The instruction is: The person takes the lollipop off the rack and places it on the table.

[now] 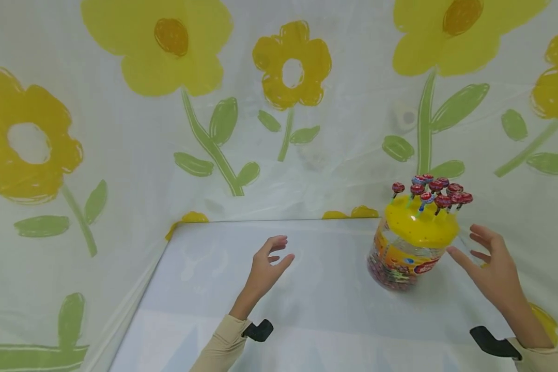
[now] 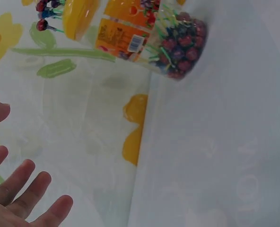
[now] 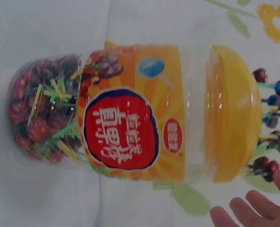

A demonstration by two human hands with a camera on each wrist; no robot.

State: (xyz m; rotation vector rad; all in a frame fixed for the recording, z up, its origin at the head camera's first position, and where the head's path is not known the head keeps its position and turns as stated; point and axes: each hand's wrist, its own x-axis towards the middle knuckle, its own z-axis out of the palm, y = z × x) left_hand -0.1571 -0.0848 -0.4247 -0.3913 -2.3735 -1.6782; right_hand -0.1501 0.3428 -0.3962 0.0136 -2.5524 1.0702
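A clear plastic candy jar [image 1: 402, 253] with a yellow lid [image 1: 423, 222] stands toward the right of the white table. Several wrapped lollipops [image 1: 443, 200] stick up from the lid, and more lollipops [image 3: 40, 113] lie in the bottom of the jar. My right hand [image 1: 493, 263] is just right of the jar, fingers loosely bent and nothing in them; in the right wrist view its fingertips show below the lid, apart from it. Over the middle of the table, my left hand [image 1: 267, 266] hovers with thumb and fingers spread, holding nothing.
The white table [image 1: 204, 289] meets a hanging cloth [image 1: 353, 129] printed with yellow flowers at its back edge. The same cloth drapes along the left and right sides. Each wrist carries a dark strap [image 1: 259, 330].
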